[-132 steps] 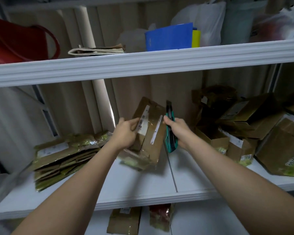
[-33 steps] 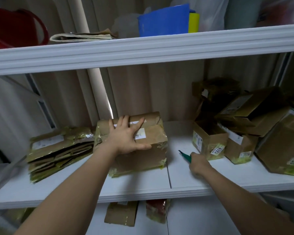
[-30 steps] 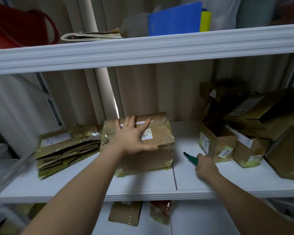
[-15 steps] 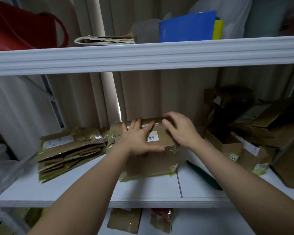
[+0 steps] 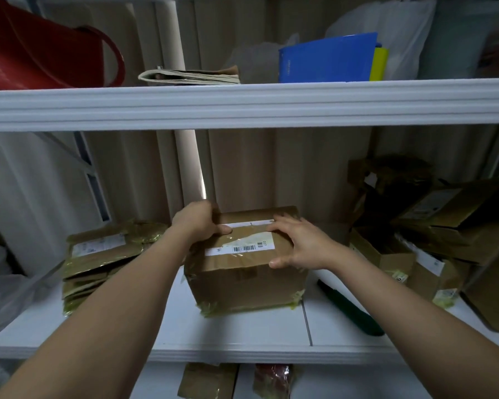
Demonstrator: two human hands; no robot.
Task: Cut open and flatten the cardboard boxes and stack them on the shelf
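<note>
**Two hands on a taped box at the middle shelf**

Head view: A brown cardboard box [image 5: 244,272] stands upright on the white shelf [image 5: 242,332], its front face toward the camera and its base just left of the seam between two shelf panels. The left hand [image 5: 198,223] curls over the box's top left corner, thumb lying along the white label strip; the fingers grip the back edge. The right hand [image 5: 298,243] lies spread over the top right corner, fingers lightly bent on the lid and thumb hooked down the front edge, holding the box. The lid is glossy with clear tape over a barcode label; yellow-green tape frays at the bottom corners, and the card is creased and soft-edged.

Just left of the box, a stack of flattened boxes [image 5: 98,260] lies flat, taped and wrinkled, its right end near the left forearm. To the right, a dark green utility knife [image 5: 349,309] lies on the shelf, apart from both hands, angled toward the front lip. Beyond it, a pile of open boxes [image 5: 432,226] crowds the right end. Bare shelf shows in front of the box up to the moulded front edge. The upper shelf carries a red bag [image 5: 41,47], folded newspaper [image 5: 190,76] and a blue folder [image 5: 326,59].
</note>
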